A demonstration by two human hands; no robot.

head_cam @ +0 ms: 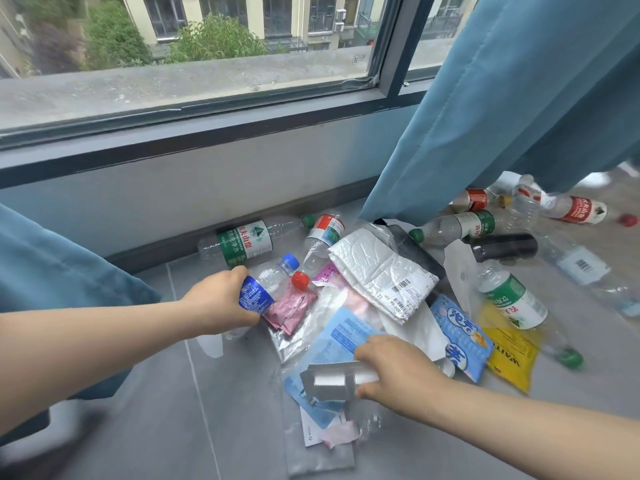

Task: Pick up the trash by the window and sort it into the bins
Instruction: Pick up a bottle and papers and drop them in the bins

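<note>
Trash lies heaped on the grey floor [156, 427] below the window. My left hand [218, 303] grips a clear bottle with a blue label and blue cap [265, 285]. My right hand [394, 372] holds a silver blister pack [332, 379] above a light blue plastic wrapper [343, 337]. Around them lie a pink packet [291, 310], a red cap [300, 280], a white padded mailer [377, 275], a blue snack bag [460, 337] and a yellow bag [512, 355]. No bins are in view.
Green-label bottles [242, 244] [512, 299] lie by the wall and at the right, with several more bottles [460, 226] under the blue curtain [502, 109]. Another curtain [59, 282] hangs at the left. A dark bottle [505, 247] lies beyond the mailer.
</note>
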